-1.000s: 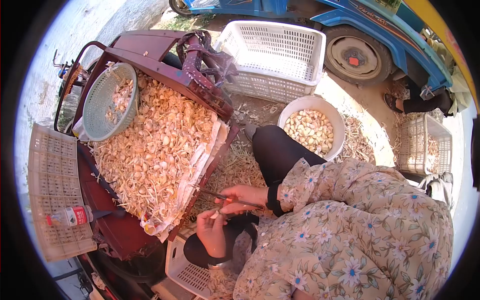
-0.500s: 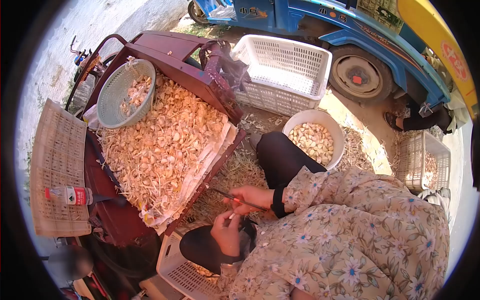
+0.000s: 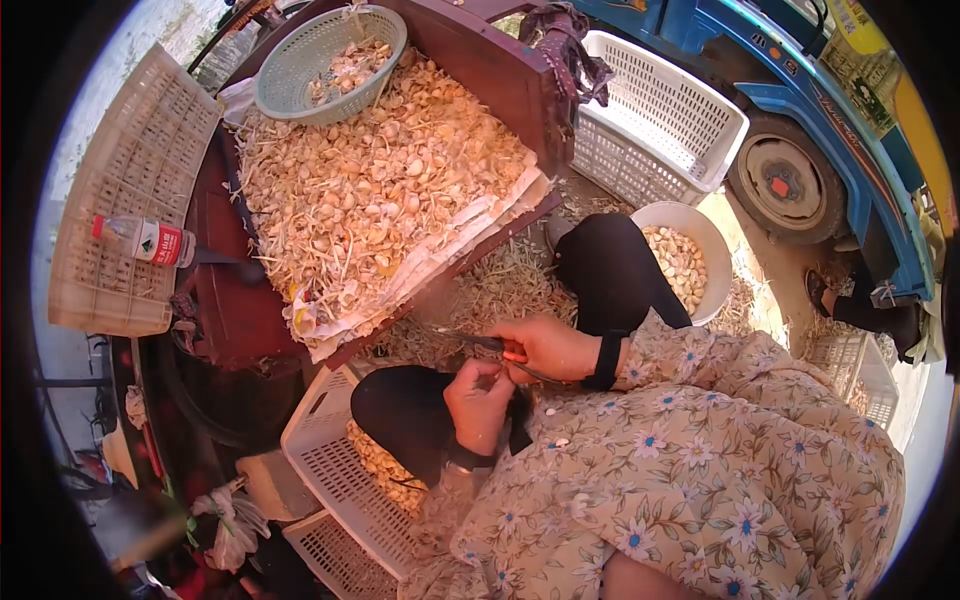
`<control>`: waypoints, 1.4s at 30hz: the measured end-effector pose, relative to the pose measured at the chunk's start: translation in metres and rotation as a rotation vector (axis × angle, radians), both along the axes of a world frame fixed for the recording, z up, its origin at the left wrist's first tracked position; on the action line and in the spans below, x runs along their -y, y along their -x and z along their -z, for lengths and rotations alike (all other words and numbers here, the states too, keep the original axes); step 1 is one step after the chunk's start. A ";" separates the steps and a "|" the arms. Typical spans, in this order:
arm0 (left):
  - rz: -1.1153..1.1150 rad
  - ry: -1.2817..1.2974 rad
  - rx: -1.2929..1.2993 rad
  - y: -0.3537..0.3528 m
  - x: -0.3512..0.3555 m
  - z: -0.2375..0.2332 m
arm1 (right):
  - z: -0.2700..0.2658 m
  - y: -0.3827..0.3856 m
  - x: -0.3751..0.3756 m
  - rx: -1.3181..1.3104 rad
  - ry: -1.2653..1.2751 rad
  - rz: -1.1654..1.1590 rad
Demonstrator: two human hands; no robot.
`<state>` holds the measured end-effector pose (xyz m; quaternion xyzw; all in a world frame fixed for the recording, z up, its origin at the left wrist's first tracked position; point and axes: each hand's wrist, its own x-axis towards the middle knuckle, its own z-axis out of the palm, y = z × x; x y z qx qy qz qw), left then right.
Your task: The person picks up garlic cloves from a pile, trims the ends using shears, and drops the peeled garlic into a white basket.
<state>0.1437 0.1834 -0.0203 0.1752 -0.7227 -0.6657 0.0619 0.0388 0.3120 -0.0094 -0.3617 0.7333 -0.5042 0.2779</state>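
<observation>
A thin dark tool (image 3: 482,340) with a red part is gripped in my right hand (image 3: 552,348), its thin end pointing left over the peelings. My left hand (image 3: 477,405) is pinched closed just below it, touching or nearly touching the right fingers. Whatever lies between the left fingertips is too small and hidden to make out. Beyond my hands, a heap of garlic cloves and dry skins (image 3: 370,190) fills a dark red cart bed (image 3: 222,305). On the heap sits a round green-grey basket (image 3: 285,85) with some cloves.
A bucket of cloves (image 3: 715,262) stands beside my right knee, behind it a white crate (image 3: 650,165). Another crate (image 3: 345,490) with cloves is by my left knee. A bottle (image 3: 150,240) lies on an upright crate at left. Another person's leg (image 3: 870,322) shows at right.
The view has shifted, so the cart and crates sit higher and further right. My right hand has turned the tool and moved closer to my left. The small pale piece seen between my fingers is now hidden.
</observation>
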 end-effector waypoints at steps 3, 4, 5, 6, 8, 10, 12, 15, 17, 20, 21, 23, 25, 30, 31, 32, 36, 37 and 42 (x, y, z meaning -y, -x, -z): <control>0.004 0.118 -0.071 -0.003 0.004 0.006 | -0.002 -0.003 0.002 0.043 0.049 -0.014; 0.017 0.151 -0.083 -0.006 0.005 0.005 | -0.003 -0.008 0.003 0.050 0.062 -0.008; 0.002 0.092 -0.097 -0.006 0.005 0.001 | -0.003 -0.008 0.003 0.059 0.072 0.000; -0.010 0.030 -0.118 -0.007 0.005 -0.007 | -0.002 -0.007 0.003 0.172 0.094 0.033; -0.025 -0.037 -0.206 -0.011 0.005 -0.025 | 0.004 -0.007 0.002 0.408 0.130 0.106; -0.047 -0.036 -0.358 -0.009 0.010 -0.049 | 0.015 -0.003 0.000 0.643 0.170 0.139; -0.202 -0.117 -0.341 -0.014 0.026 -0.071 | 0.025 0.003 -0.006 0.716 0.191 0.144; -0.387 0.032 -0.255 -0.038 0.065 -0.076 | 0.038 0.011 -0.010 0.273 0.004 0.123; -0.457 0.284 -0.045 -0.066 0.092 -0.075 | 0.046 0.014 -0.012 0.145 -0.043 0.153; -0.450 0.921 0.336 -0.110 0.133 -0.067 | 0.044 0.020 -0.021 0.103 -0.134 0.163; -0.336 1.012 0.568 -0.126 0.157 -0.057 | 0.040 0.021 -0.022 0.111 -0.132 0.167; -0.158 1.311 0.539 -0.142 0.190 -0.032 | 0.044 0.023 -0.021 0.171 -0.140 0.173; -0.096 1.491 0.466 -0.119 0.205 -0.028 | 0.047 0.024 -0.019 0.071 -0.119 0.192; -0.114 0.806 0.085 0.063 0.178 -0.037 | 0.044 0.028 -0.019 0.079 -0.149 0.199; -0.122 0.697 0.056 0.096 0.172 -0.029 | 0.045 0.029 -0.018 0.118 -0.135 0.214; -0.034 0.877 -0.016 0.125 0.168 -0.027 | 0.047 0.032 -0.018 0.155 -0.120 0.229; 0.090 0.860 0.302 0.195 0.158 -0.016 | 0.057 0.035 -0.020 0.215 -0.085 0.302; 0.110 1.010 0.237 0.200 0.165 -0.006 | 0.054 0.036 -0.021 0.219 -0.095 0.303; 0.127 1.343 0.113 0.200 0.185 0.020 | 0.060 0.035 -0.019 0.220 -0.058 0.306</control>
